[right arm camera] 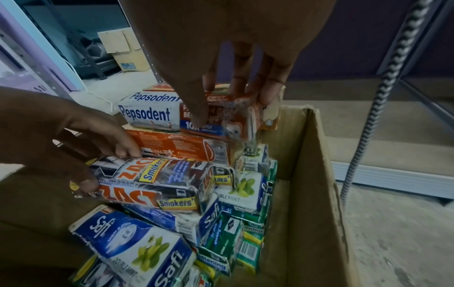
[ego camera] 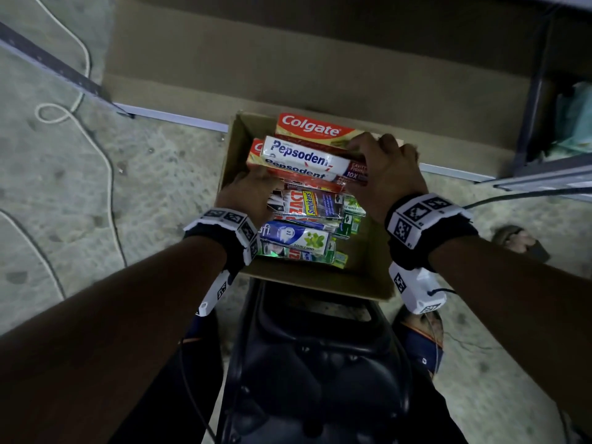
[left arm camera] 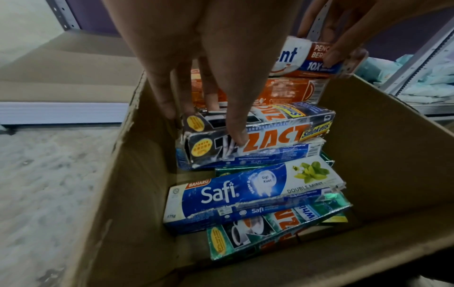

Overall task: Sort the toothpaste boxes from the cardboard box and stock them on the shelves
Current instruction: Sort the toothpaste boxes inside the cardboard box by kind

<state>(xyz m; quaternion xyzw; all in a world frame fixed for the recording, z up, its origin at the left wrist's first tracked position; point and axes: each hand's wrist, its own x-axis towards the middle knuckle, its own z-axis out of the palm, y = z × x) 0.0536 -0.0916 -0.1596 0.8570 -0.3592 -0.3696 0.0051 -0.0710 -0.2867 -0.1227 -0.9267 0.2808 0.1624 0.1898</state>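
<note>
Both our hands in the cardboard box (ego camera: 368, 283) of toothpaste.
Our right hand (ego camera: 384, 168) pinches the Pepsodent box (ego camera: 304, 157) atop the stack at 12 o'clock; our left hand (ego camera: 246, 195) grips 2 Zact Smokers boxes (left arm camera: 265, 132) below it.

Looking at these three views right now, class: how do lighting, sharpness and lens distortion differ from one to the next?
Head view: dim, corners dark, shelf rails bowed by the wide lens, yet the Pepsodent box reads sharply. Left wrist view: brighter; Safi box crisp, left hand looming large and soft. Right wrist view: right hand a dark, near-featureless mass, glare on the Zact Smokers box, cardboard box walls splayed.
</note>
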